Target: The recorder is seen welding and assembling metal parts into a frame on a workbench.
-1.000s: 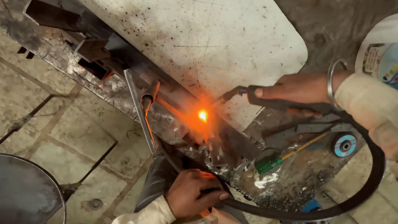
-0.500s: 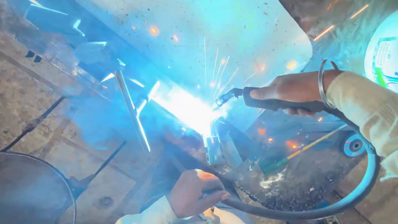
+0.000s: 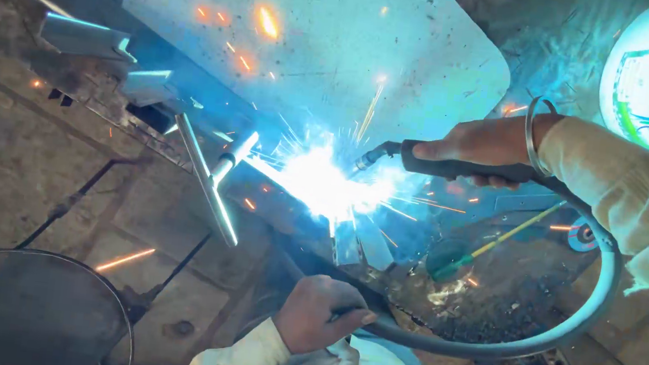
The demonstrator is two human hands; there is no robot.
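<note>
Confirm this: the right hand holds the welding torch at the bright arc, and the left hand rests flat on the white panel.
Not quite. In the head view the left hand grips the grey hose, well below the white panel. The right hand does hold the torch at the arc.

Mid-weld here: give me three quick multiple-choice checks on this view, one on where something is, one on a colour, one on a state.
1. Where does the right hand grip the welding torch?
A. on its dark handle, behind the nozzle
B. at the nozzle tip
C. on the hose loop

2. What colour is the arc at the joint?
A. green
B. bright blue-white
C. dull red

3. What is the left hand doing?
A. lying open on the floor
B. holding a hammer
C. closed around the grey hose

Answers: 1 A, the fingers wrap the handle while the nozzle juts free toward the arc. 2 B, the glare lights the white panel bluish. 3 C, the fingers curl over the hose near its lower end.
</note>
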